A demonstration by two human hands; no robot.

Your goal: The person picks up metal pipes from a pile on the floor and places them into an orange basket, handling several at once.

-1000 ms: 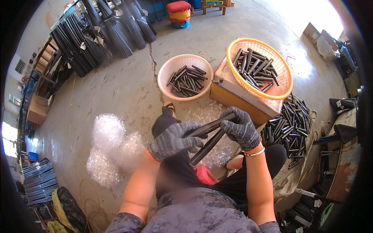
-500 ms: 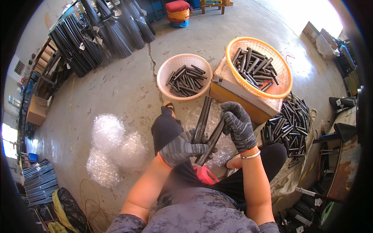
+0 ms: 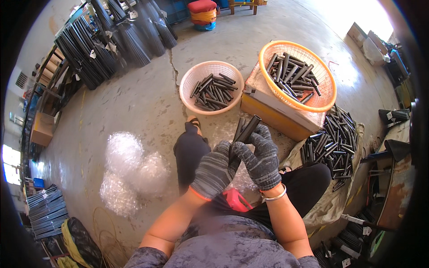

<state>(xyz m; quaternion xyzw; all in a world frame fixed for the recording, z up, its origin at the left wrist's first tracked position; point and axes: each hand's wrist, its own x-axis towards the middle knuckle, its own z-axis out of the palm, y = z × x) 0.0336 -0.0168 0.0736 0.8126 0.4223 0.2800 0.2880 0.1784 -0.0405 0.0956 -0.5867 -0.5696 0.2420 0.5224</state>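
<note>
Both my hands wear grey striped knit gloves and meet in front of my lap. My left hand (image 3: 214, 167) is closed around short black tubes (image 3: 246, 130), whose upper ends stick out above the gloves. At least two tubes lie side by side, and one shows its hollow end. My right hand (image 3: 261, 158) is closed on the same tubes from the right side, touching the left hand. The gloves hide the tubes' lower ends. Below the hands, a red plastic thing (image 3: 237, 199) rests at my lap; its kind I cannot make out.
A pink basket (image 3: 185, 98) and an orange basket (image 3: 328, 85) on a cardboard box (image 3: 268, 109) hold black tubes. More tubes (image 3: 330, 145) are heaped on a cloth at right. Clear plastic wrap (image 3: 120, 169) lies on the floor at left. Long rods (image 3: 89, 53) stand behind.
The tubes, spread apart before, are now together and nearly parallel. My right hand has come down and left against my left hand, which has moved slightly right.
</note>
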